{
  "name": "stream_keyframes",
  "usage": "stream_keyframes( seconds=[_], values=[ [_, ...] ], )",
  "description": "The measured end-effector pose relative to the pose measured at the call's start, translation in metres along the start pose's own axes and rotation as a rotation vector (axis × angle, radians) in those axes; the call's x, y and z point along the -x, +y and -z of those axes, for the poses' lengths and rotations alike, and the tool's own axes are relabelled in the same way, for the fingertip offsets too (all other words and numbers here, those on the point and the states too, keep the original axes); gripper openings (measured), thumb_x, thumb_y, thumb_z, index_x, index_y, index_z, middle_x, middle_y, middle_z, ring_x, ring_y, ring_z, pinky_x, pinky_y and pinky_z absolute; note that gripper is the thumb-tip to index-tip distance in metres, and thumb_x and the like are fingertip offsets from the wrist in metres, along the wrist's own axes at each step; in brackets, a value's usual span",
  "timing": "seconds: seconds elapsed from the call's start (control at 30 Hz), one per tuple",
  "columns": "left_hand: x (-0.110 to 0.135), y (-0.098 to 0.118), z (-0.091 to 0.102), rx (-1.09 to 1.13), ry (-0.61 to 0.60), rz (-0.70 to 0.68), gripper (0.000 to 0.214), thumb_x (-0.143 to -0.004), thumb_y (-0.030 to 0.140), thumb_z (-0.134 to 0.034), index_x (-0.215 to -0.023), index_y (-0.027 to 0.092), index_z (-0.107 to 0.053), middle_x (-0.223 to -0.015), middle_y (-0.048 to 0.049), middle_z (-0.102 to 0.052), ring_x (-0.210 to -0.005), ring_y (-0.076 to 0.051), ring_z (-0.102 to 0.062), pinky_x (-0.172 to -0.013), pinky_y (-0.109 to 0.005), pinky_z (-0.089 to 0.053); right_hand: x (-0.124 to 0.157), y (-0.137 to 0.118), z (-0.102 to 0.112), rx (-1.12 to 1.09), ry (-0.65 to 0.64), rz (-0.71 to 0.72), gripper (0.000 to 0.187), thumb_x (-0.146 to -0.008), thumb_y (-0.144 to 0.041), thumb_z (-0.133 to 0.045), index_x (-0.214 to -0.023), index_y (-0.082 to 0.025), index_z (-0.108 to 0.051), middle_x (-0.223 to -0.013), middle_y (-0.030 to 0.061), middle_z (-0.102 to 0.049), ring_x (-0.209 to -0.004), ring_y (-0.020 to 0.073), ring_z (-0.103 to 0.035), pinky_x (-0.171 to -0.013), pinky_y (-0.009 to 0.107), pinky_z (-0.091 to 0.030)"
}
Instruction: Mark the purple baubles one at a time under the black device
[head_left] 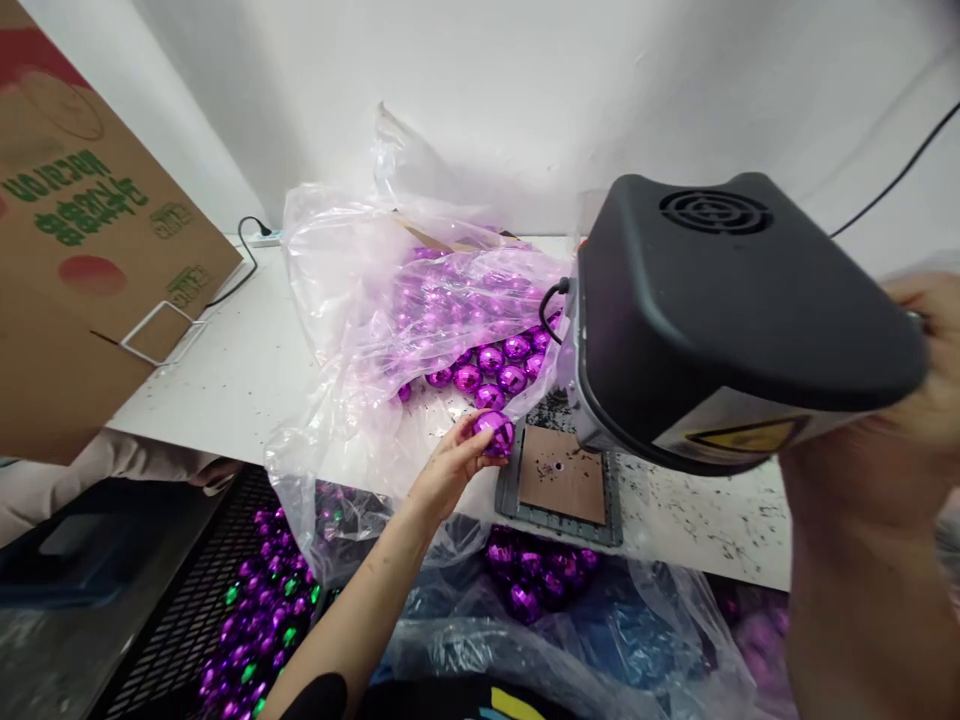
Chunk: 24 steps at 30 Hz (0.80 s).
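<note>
- The left hand [454, 462] was closed on a shiny purple ball [493, 433], thumb and fingers around it.
- The right hand [937, 385] was up at the right end of a black machine [750, 300]; blurred and partly hidden, so its grip could not be told.
- The ball was held at the left edge of a grey base [611, 500], just beside the brown board [555, 490] on it.
- The machine's head stood above the board's right side.
- Dark bits lay on the board and the counter [705, 515].
- Behind the ball, more purple balls [490, 360] lay partly under a clear bag [322, 270].
- Below the counter's front edge were other purple balls [536, 580] and, left, a black crate [176, 575] with purple and green ones.
- A printed carton [82, 260] stood at far left.
</note>
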<state>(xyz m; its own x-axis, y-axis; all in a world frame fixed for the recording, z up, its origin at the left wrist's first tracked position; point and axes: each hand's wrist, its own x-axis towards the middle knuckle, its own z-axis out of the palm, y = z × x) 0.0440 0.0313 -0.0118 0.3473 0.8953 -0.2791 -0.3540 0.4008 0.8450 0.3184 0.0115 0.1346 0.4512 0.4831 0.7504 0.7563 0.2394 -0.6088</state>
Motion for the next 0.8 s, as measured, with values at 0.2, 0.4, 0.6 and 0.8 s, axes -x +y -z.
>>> stream_keyframes(
  seconds=[0.2, 0.4, 0.6, 0.8],
  values=[
    [-0.003, -0.025, -0.030, -0.328, -0.170, -0.111, 0.053, -0.079, 0.031, -0.081, -0.128, 0.020, -0.063, -0.131, -0.0085, -0.068, -0.126, -0.027, -0.061, -0.112, -0.042, -0.045, 0.000, -0.003, 0.000, -0.096, -0.026, -0.002, 0.031, -0.090, -0.037, -0.058, -0.074, -0.012, -0.052, -0.062, -0.0028, -0.038, -0.061, 0.0029, -0.034, -0.059, 0.022, -0.024],
    [-0.016, -0.048, -0.039, -0.720, -0.105, -0.285, 0.048, -0.082, 0.026, -0.077, -0.126, 0.021, -0.061, -0.127, -0.0090, -0.068, -0.120, -0.029, -0.063, -0.108, -0.048, -0.047, 0.002, -0.003, 0.000, -0.116, -0.044, -0.006, 0.030, -0.089, -0.037, -0.060, -0.075, -0.012, -0.054, -0.063, -0.0037, -0.039, -0.062, 0.0026, -0.034, -0.060, 0.022, -0.025],
    [-0.012, -0.057, -0.045, -0.991, -0.163, -0.506, 0.047, -0.087, 0.018, -0.070, -0.131, 0.021, -0.055, -0.134, -0.0098, -0.064, -0.127, -0.028, -0.058, -0.111, -0.048, -0.045, 0.002, -0.004, 0.001, -0.110, -0.043, 0.009, 0.028, -0.091, -0.034, -0.059, -0.075, -0.011, -0.055, -0.063, -0.0038, -0.041, -0.062, 0.0018, -0.035, -0.060, 0.021, -0.026],
    [-0.008, -0.062, -0.053, -1.154, -0.194, -0.609, 0.052, -0.090, 0.025, -0.070, -0.137, 0.020, -0.049, -0.138, -0.0136, -0.061, -0.131, -0.031, -0.054, -0.117, -0.054, -0.037, 0.004, -0.006, 0.000, -0.132, -0.050, 0.005, 0.029, -0.094, -0.036, -0.057, -0.077, -0.012, -0.053, -0.064, -0.0044, -0.040, -0.061, 0.0022, -0.035, -0.061, 0.021, -0.026]
  ],
)
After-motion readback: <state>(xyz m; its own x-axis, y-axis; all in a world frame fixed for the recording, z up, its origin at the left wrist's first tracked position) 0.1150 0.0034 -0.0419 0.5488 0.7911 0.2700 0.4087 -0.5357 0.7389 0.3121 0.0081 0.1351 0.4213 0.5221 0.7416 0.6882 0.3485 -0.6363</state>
